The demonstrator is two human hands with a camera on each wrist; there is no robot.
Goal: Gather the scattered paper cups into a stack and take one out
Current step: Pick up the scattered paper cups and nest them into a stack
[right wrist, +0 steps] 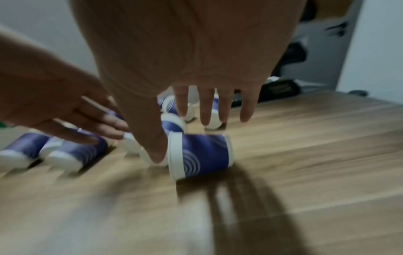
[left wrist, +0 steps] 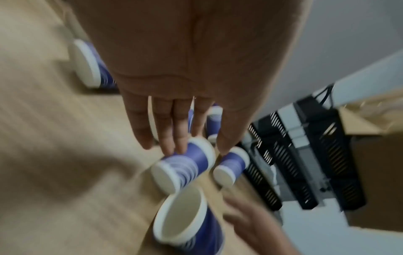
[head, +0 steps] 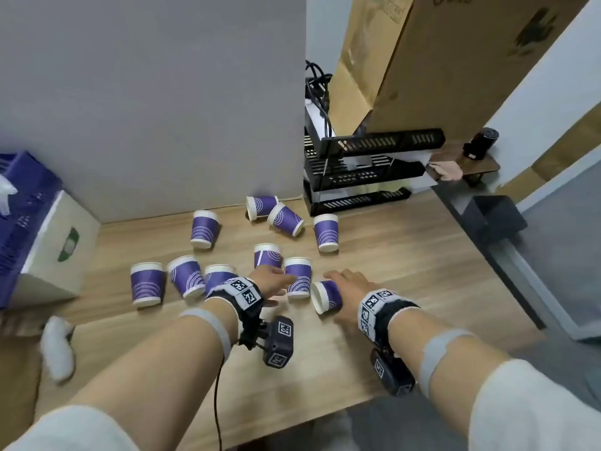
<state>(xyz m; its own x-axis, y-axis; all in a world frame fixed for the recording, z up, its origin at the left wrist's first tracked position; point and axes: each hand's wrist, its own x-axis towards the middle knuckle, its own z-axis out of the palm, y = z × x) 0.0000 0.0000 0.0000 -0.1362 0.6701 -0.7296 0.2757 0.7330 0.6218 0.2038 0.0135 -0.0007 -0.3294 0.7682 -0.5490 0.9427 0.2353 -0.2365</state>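
Several purple-and-white paper cups lie scattered on the wooden table (head: 406, 255), most of them on their sides. My left hand (head: 283, 279) reaches forward with straight fingers, and its fingertips (left wrist: 174, 148) touch one cup (head: 298, 278) (left wrist: 187, 162). Just to the right, my right hand (head: 338, 278) hovers flat over another cup (head: 327, 296) lying with its mouth toward me. In the right wrist view its fingers are spread and straight, and the thumb touches the rim of that cup (right wrist: 200, 155). Neither hand grips anything.
A black tiered tray rack (head: 357, 177) stands at the back right beside a large cardboard box (head: 455, 60). A white carton (head: 55, 242) and a blue crate (head: 19, 203) sit at the left. A grey panel (head: 146, 92) walls the back. The table's right edge drops off.
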